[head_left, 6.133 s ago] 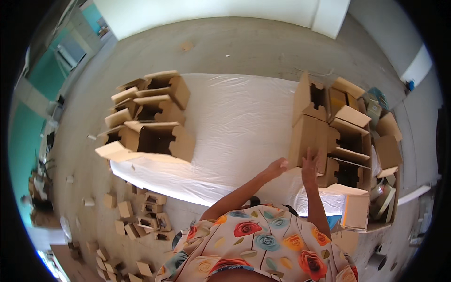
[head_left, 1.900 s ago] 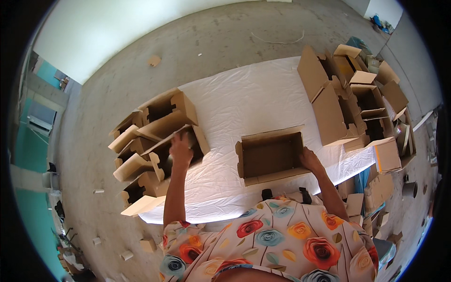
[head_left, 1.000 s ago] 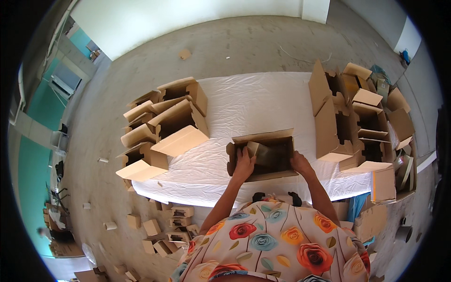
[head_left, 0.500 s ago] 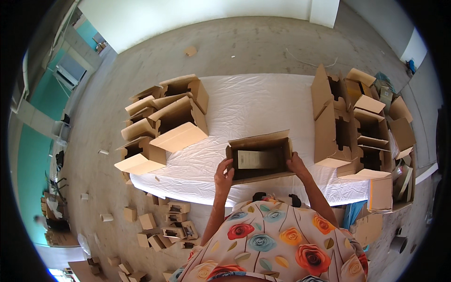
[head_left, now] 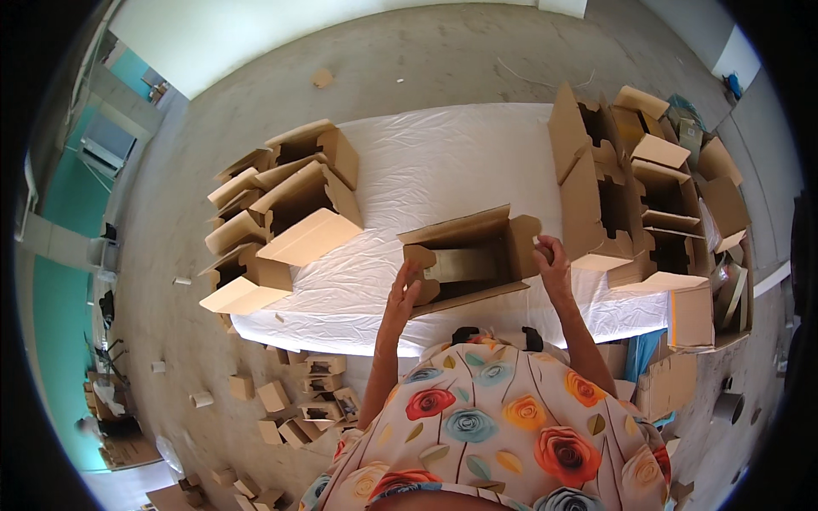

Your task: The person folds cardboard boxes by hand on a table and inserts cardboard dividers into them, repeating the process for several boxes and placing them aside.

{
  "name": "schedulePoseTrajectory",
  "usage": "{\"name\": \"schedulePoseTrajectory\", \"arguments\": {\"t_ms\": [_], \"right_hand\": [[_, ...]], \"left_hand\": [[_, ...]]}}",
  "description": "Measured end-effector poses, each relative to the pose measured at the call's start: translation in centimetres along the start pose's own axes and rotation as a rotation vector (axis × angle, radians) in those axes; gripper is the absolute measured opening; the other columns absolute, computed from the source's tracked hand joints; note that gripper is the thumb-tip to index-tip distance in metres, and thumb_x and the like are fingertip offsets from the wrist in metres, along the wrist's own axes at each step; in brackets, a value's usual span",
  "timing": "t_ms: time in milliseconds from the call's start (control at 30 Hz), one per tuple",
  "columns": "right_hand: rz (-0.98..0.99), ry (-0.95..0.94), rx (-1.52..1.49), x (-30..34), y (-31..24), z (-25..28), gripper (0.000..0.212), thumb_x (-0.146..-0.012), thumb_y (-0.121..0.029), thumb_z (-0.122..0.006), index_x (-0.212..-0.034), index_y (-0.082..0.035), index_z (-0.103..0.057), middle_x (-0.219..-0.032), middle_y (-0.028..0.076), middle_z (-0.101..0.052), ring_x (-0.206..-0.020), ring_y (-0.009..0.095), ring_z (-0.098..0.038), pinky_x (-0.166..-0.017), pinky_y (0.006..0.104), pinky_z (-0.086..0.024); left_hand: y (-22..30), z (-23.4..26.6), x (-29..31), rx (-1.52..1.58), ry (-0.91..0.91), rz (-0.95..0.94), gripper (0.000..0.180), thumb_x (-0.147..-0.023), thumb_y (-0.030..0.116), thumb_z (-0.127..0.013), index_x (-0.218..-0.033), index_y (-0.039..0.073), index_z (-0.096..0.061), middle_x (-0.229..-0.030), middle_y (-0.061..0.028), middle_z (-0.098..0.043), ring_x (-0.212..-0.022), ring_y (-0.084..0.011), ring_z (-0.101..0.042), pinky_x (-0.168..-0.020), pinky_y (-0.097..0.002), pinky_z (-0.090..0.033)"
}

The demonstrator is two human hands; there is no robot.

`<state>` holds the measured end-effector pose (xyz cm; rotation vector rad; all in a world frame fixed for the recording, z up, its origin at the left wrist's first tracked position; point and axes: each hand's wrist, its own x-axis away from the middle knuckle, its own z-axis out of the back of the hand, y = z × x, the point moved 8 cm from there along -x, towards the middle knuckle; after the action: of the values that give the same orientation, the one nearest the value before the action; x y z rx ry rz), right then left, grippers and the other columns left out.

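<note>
Two bare hands are at work in the head view, at opposite ends of one brown, rectangular, open-topped cardboard box, which serves as landmark for this report. The box stands on a table draped in a wrinkled white sheet, directly before the wearer's pale garment printed with red, orange and blue flowers. End flaps rise from the box at left and right. A pale rectangular item lies inside the box, toward its left end; its material cannot be determined.

The left hand touches the box's left end flap, fingers reaching upward along it; whether thumb and fingers clamp the flap cannot be told. The right hand is at the box's right end with fingers bent, fingertips by the right flap's edge; whether they pinch it cannot be told.

Left of the box, apart from it, brown open cartons stand closely grouped. Right of the box, tall brown cartons with notched flaps stand in a second group. Below and left of the box, small brown cardboard boxes lie scattered on the grey floor.
</note>
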<state>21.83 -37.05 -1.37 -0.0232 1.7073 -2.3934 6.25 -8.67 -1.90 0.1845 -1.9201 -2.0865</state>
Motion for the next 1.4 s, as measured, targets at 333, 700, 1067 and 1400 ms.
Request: {"name": "schedulePoseTrajectory", "arguments": {"t_ms": [333, 700, 1067, 1400], "right_hand": [[0.163, -0.462, 0.036, 3.6, -3.0, -3.2, 0.041, -0.079, 0.006, -0.044, -0.117, -0.009, -0.048, -0.123, 0.009, -0.047, -0.118, 0.02, -0.041, -0.094, 0.0318, -0.035], [0.081, -0.347, -0.083, 1.9, 0.0, -3.4, 0.024, -0.07, -0.004, -0.065, -0.093, -0.003, -0.059, -0.101, 0.013, -0.056, -0.086, 0.02, -0.057, -0.076, 0.0289, -0.046], [0.001, -0.167, 0.181, 1.3, 1.3, -3.4, 0.05, -0.071, -0.022, -0.067, -0.111, -0.002, -0.043, -0.102, 0.014, -0.048, -0.086, 0.02, -0.05, -0.066, 0.0289, -0.047], [-0.387, -0.298, -0.11, -0.1, 2.4, -6.0, 0.051, -0.082, -0.028, -0.052, -0.12, 0.002, -0.037, -0.103, 0.019, -0.053, -0.056, 0.022, -0.059, -0.052, 0.0268, -0.049]], "left_hand": [[-0.1, 0.4, -1.6, -0.021, -0.001, 0.007, 0.065, -0.089, 0.025, -0.041, -0.137, 0.007, -0.001, -0.111, -0.0087, -0.052, -0.108, -0.0185, -0.044, -0.092, -0.0315, -0.03], [0.5, 1.9, -3.3, 0.118, 0.006, 0.201, 0.046, -0.086, 0.025, -0.044, -0.129, 0.017, -0.029, -0.095, -0.0036, -0.057, -0.094, -0.0127, -0.049, -0.079, -0.0328, -0.04], [-3.1, 2.7, -4.7, -0.312, 0.306, -0.139, 0.019, -0.073, 0.01, -0.063, -0.089, 0.005, -0.053, -0.089, -0.007, -0.05, -0.074, -0.016, -0.049, -0.071, -0.0282, -0.041], [-3.3, 0.8, -6.5, 0.16, -0.048, 0.423, 0.056, -0.074, 0.016, -0.058, -0.123, 0.018, -0.032, -0.111, -0.0102, -0.044, -0.094, -0.0201, -0.049, -0.073, -0.0346, -0.044]]}}
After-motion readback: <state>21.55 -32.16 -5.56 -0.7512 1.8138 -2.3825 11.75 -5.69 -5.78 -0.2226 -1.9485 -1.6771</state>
